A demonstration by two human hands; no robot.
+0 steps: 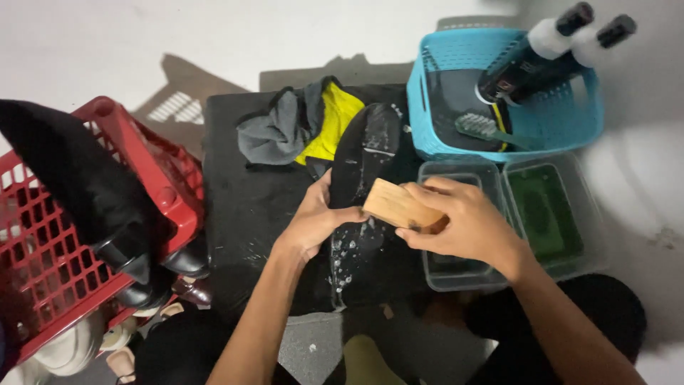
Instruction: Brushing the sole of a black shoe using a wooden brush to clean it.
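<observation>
Scanning left to right: red plastic crate [50, 242] runs off the left edge, so I can't see all of its contents. A black cloth item [71, 167] is draped over it, and dark shoes [153, 267] sit at its near corner, too shadowed to count. Pale shapes below the crate are cut off at the bottom edge; can't tell what they are.

Black mat [239, 207] covers the work surface, with a grey and yellow cloth [303, 128] bunched at its far edge.

Black shoe [367, 207] lies sole-up mid-mat, toe pointing away from me. The sole is wet, with white foam flecks at the toe and heel. Its upper is hidden underneath.

My left hand [313, 221] is clamped on the shoe's left edge at mid-sole, thumb on the sole, fingers wrapped under and out of sight.

My right hand [467, 224] is closed around a wooden brush [399, 207], its flat back facing up. The brush's left end is on the sole; bristles not visible.

Behind my right hand are two clear tubs [491, 171]; the right one holds green liquid, the left one's contents are mostly blocked by my hand.

At the far right, a blue basket [427, 107] holds two dark bottles [545, 50] with white collars and a green-handled brush [488, 128].
</observation>
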